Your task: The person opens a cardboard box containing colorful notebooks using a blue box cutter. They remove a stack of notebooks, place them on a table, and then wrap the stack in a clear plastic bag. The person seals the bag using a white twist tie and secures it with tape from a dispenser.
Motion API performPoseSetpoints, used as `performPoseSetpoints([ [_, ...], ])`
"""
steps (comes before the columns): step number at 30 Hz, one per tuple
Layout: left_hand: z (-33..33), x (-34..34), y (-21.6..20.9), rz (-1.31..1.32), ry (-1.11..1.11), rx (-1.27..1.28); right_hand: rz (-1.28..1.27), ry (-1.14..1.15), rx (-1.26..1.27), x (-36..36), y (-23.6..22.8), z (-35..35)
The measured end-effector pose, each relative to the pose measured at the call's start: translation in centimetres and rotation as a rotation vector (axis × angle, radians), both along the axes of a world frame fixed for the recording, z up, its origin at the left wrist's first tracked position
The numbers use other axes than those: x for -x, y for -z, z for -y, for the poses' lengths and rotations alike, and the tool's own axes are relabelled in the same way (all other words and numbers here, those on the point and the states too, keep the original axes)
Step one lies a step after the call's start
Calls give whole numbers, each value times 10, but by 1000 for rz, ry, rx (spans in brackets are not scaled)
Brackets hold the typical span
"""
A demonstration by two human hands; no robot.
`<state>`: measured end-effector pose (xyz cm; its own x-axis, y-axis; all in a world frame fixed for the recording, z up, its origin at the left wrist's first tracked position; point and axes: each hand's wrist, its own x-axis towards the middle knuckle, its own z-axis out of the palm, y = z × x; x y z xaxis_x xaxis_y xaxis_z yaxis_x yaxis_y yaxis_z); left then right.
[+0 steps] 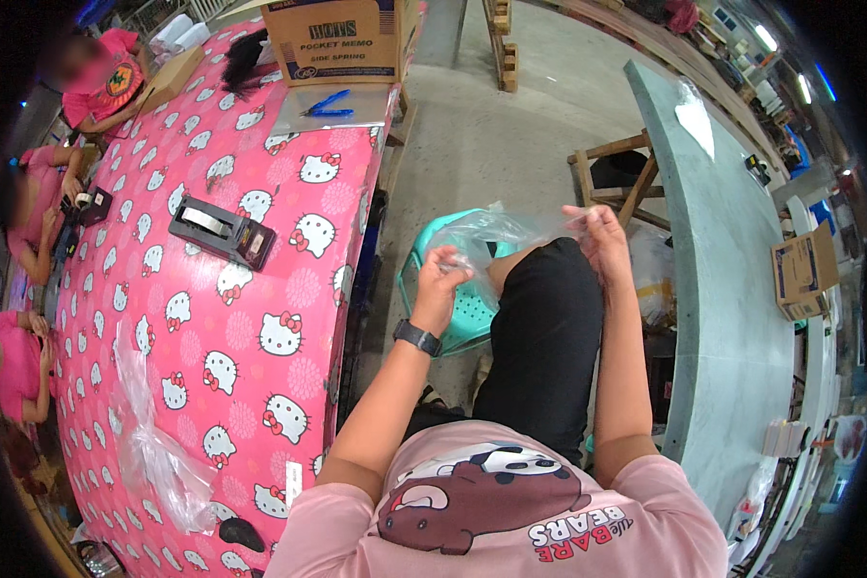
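Nearest the camera is the person's pink printed shirt (496, 511), with one leg in black trousers (549, 328) stretched forward from it. The left hand (440, 284), a dark watch (417, 337) on its wrist, has thumb and fingers pinching one side of a clear plastic bag (496, 229); the right hand (602, 239) pinches the other side between its fingertips. The bag hangs between the two hands, over the knee and a turquoise perforated stool (470, 313). To the left runs a pink table (260, 405) with a cat-face print — near its close end lie a small dark object (241, 535) and a crumpled clear plastic bundle (159, 448), then a black tape dispenser (222, 234). Beside the right arm stands a grey table (727, 318), an open cardboard box (801, 275) beyond it. Farther off, blue-handled cutters (329, 108) lie before a larger carton (342, 43) — and people in pink sit along the table's far left side.
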<state>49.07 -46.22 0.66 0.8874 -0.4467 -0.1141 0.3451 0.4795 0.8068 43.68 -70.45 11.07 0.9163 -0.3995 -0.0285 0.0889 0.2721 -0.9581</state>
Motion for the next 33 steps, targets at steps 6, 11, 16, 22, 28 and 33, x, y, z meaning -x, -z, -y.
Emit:
performPoseSetpoints([
  [6, -7, -13, 6, 786, -140, -840, 57, -32, -144, -6, 1, 19],
  [11, 3, -44, -34, 1067, 94, -1102, -126, -288, 126, -15, -27, 8],
  [16, 54, -35, -52, 1242, -66, -679, -143, -842, 612, -54, -47, -25],
  [22, 46, -43, -61, 918, -105, -548, -181, -853, 537, -74, -27, -15],
  [28, 65, -68, -49, 638, -135, -373, -430, -1035, 529, -87, -6, -11],
  [33, 80, -60, 9, 654, -18, -366, -385, -718, 401, -89, -6, -3],
])
